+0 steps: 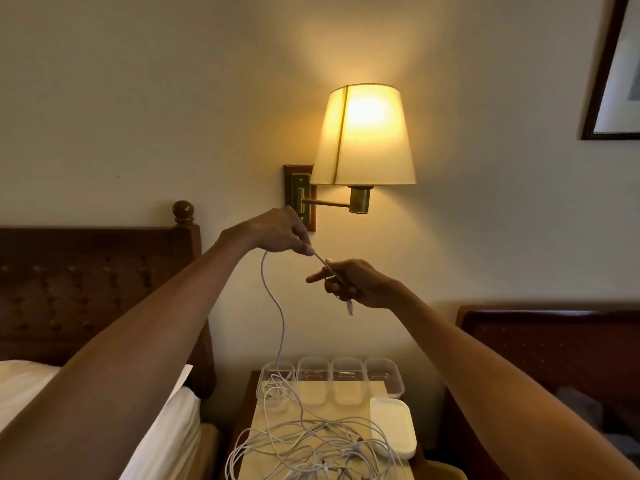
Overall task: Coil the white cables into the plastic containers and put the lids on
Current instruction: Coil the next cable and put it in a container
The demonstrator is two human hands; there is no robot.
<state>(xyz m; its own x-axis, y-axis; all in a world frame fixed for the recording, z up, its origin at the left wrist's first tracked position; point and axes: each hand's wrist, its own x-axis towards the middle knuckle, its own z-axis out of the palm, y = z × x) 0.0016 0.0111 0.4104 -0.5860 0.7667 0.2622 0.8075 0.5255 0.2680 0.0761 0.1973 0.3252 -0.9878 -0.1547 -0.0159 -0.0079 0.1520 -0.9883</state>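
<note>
Both my hands are raised in front of the wall, holding one white cable [281, 327]. My left hand [277, 233] pinches the cable a little back from its end. My right hand [349, 280] grips the end section, and the plug [350, 308] hangs below its fingers. From my left hand the cable drops in a loose curve to a tangled pile of white cables [311, 445] on the nightstand. Several clear plastic containers [348, 377] stand in a row at the back of the nightstand. A stack of white lids [393, 427] lies at the right.
The wooden nightstand [258, 420] stands between two beds: a bed with white pillows [162, 441] and a dark headboard [69, 292] at left, another headboard [554, 341] at right. A lit wall lamp [363, 136] hangs just behind my hands. A framed picture [616, 74] is at upper right.
</note>
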